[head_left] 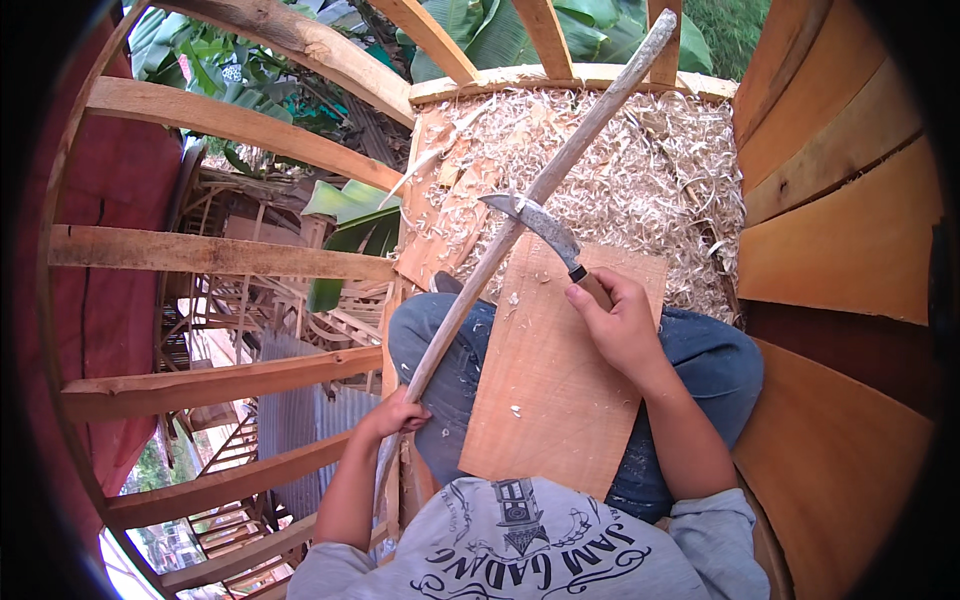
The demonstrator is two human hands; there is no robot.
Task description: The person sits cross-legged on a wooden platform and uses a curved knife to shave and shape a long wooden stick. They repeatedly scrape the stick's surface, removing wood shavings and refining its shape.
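Note:
My left hand (396, 414) is wrapped round the lower part of a long wooden pole (462, 308), which slants up to the far right across my left leg. My right hand (617, 322) grips the wooden handle of a curved-blade sickle (550, 229). Its blade lies across the pole near the pole's middle, with the tip pointing left; a pale sliver shows where they meet. Across my lap rests a flat wooden board (556, 390), its far end beneath the sickle handle. A few small shavings are scattered on this board.
Curly wood shavings (640, 180) thickly cover the platform ahead. Spaced wooden rails (220, 250) line the left side and far edge. Wide planks (840, 255) form a wall close on the right. Banana leaves (490, 40) and a corrugated sheet (290, 420) show beyond the rails.

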